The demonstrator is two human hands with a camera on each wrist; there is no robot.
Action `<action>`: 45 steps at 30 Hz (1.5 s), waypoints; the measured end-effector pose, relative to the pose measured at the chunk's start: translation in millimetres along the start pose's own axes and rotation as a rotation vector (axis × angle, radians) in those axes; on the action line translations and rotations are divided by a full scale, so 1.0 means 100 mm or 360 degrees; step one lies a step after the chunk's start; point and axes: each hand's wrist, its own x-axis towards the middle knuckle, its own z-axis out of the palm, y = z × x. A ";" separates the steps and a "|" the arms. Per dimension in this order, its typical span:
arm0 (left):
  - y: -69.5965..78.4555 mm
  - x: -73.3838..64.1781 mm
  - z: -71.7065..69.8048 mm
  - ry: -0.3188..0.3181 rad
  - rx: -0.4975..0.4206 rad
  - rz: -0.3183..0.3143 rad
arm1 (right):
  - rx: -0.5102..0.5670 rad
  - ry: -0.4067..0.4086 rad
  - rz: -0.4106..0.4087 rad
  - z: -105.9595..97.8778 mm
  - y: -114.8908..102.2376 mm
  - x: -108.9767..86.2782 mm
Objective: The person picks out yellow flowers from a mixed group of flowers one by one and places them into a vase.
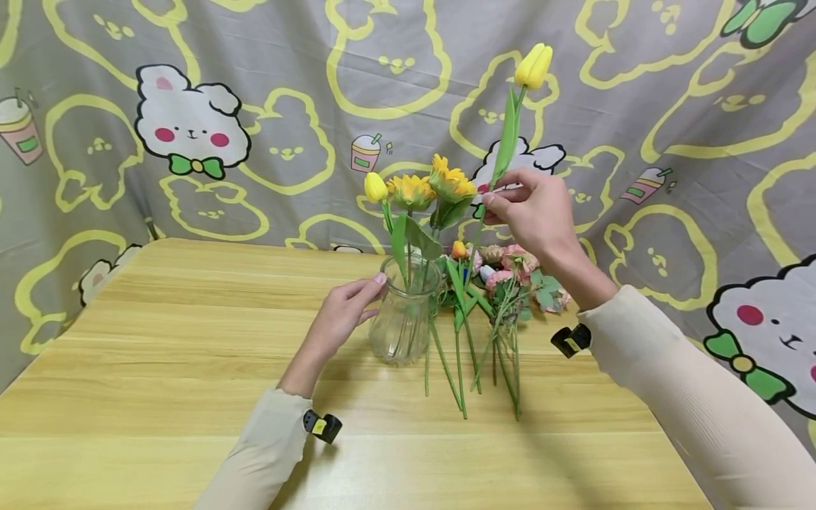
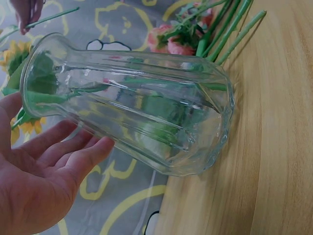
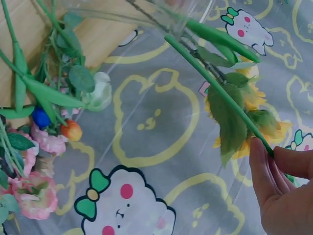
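Note:
A clear ribbed glass vase point(image 1: 406, 315) point(image 2: 146, 107) stands on the wooden table point(image 1: 191, 368). It holds a yellow tulip bud point(image 1: 375, 188) and two sunflowers point(image 1: 411, 190) point(image 3: 254, 122). My left hand point(image 1: 366, 297) point(image 2: 44, 176) lies against the vase's left side with its fingers relaxed. My right hand point(image 1: 494, 198) point(image 3: 281, 191) is raised to the right of the sunflowers. It pinches the green stem point(image 3: 220, 90) of a tall yellow tulip point(image 1: 534, 65), whose lower end slants down toward the vase mouth.
Several loose flowers point(image 1: 503, 283) point(image 3: 34, 147), pink, orange and blue, lie on the table just right of the vase, stems toward me. A grey cloth point(image 1: 287, 106) printed with rabbits hangs behind the table. Bare wood stretches left and front.

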 end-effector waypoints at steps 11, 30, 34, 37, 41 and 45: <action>0.01 -0.01 0.00 0.0004 -0.0038 0.0010 | 0.0152 0.0091 -0.0164 0.16 -0.14 -0.01; 0.00 0.01 0.01 -0.0002 -0.0030 0.0010 | 0.0035 -0.0072 -0.0179 0.52 -0.10 -0.12; 0.01 0.00 0.01 -0.0002 -0.0021 0.0008 | -0.0078 -0.0123 -0.0197 0.59 -0.06 -0.16; 0.01 0.00 0.01 0.0001 -0.0025 0.0004 | -0.0136 -0.0172 -0.0196 0.63 -0.03 -0.20; 0.01 0.00 0.00 0.0007 -0.0038 -0.0004 | -0.0162 -0.0231 -0.0181 0.66 0.00 -0.23; 0.01 0.00 0.00 0.0007 -0.0043 -0.0007 | -0.0178 -0.0278 -0.0197 0.68 0.04 -0.26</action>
